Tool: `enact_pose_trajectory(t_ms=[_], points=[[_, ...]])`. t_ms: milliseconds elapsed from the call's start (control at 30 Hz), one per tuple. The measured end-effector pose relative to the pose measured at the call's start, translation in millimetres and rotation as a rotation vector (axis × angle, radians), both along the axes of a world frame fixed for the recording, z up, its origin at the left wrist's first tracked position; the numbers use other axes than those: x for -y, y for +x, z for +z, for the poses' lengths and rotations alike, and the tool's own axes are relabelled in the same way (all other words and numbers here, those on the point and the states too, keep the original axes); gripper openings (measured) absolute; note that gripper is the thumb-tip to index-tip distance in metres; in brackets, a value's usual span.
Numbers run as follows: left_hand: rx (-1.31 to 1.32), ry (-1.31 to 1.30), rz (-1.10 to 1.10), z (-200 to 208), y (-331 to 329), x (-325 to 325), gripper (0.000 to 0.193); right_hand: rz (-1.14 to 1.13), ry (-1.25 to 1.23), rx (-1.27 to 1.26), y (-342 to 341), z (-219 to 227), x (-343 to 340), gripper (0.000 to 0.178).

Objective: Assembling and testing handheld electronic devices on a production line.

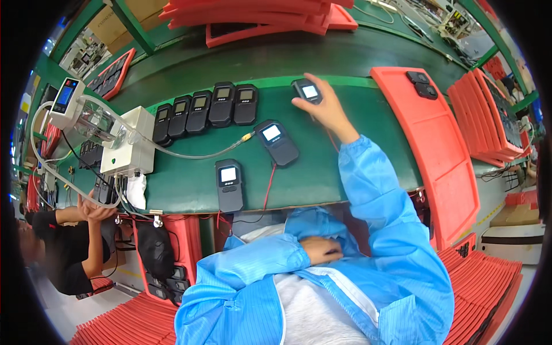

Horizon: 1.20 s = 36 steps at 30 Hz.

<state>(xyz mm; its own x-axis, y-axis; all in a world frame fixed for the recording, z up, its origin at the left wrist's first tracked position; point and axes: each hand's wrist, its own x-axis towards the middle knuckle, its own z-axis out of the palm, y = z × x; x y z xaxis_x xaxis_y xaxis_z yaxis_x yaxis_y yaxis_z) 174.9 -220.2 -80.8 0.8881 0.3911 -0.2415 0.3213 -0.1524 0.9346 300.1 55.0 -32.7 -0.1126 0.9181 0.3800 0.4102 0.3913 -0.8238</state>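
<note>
My right hand [332, 112] reaches over the far side of the green worktop, thumb and fingers around a black handheld meter [307, 91] with a lit white screen. My left hand [321, 250] rests low against my blue jacket; its fingers are shadowed and blurred, with no object visible in them. Nearer me lies a second lit meter [277, 144], its top end meeting a clear tube [201, 156] with a brass-coloured tip. A red lead [269, 187] runs from its lower end. Another lit meter [230, 185] lies by the front edge.
Several meters with unlit screens [198, 111] stand in a row at the back left. Beside them is a white box [127, 144] carrying a tubed instrument [68, 100]. A red tray [428, 155] overhangs the right side. Another person's hands [95, 208] are at the left.
</note>
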Motion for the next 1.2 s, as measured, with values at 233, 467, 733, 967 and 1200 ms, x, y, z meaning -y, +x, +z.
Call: enact_pose_trajectory(t_ms=[233,467,733,967,1200], points=[[-0.201,0.081,0.172,-1,-7,-4,0.037,0.099,0.137,0.196,-3,11,16,0.074],[-0.252,0.329,-0.185,-2,9,4,0.03,0.086,0.125,0.172,-4,12,16,0.072],[0.075,-0.019,-0.404,-97,67,3,0.034,0.11,0.135,0.172,-10,6,17,0.07],[-0.163,0.133,-0.145,-70,43,-1,0.025,0.089,0.147,0.216,-1,8,15,0.07],[-0.181,0.78,-0.311,-154,80,42,0.024,0.114,0.098,0.211,-2,13,15,0.068]])
